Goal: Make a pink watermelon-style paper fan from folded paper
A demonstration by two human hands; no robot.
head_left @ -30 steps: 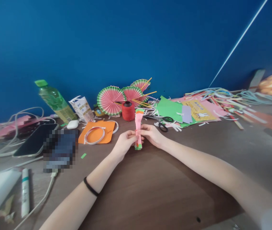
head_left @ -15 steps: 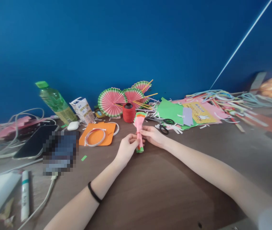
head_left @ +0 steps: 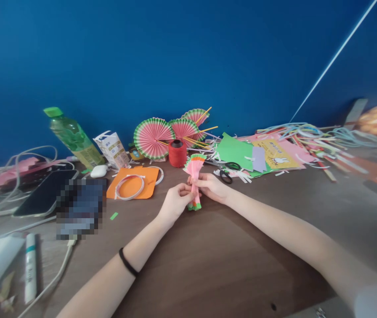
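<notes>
A pleated pink paper strip with orange and green ends stands upright, pinched at its waist so both ends flare. My left hand grips its lower half from the left, thumb in front. From the right, my right hand pinches the middle, its fingertips close to the left ones. Just behind the strip is a red thread spool. Finished round paper fans, pink with green rims, lean at the back beside thin yellow sticks.
Black-handled scissors lie right of the spool beside green paper and paper scraps. At left are orange paper with a tape roll, a green bottle, a carton, a phone and a marker.
The ends of the pleated strip have spread a little wider, the upper one most. Both hands stay on its middle. The camera view has shifted slightly.
</notes>
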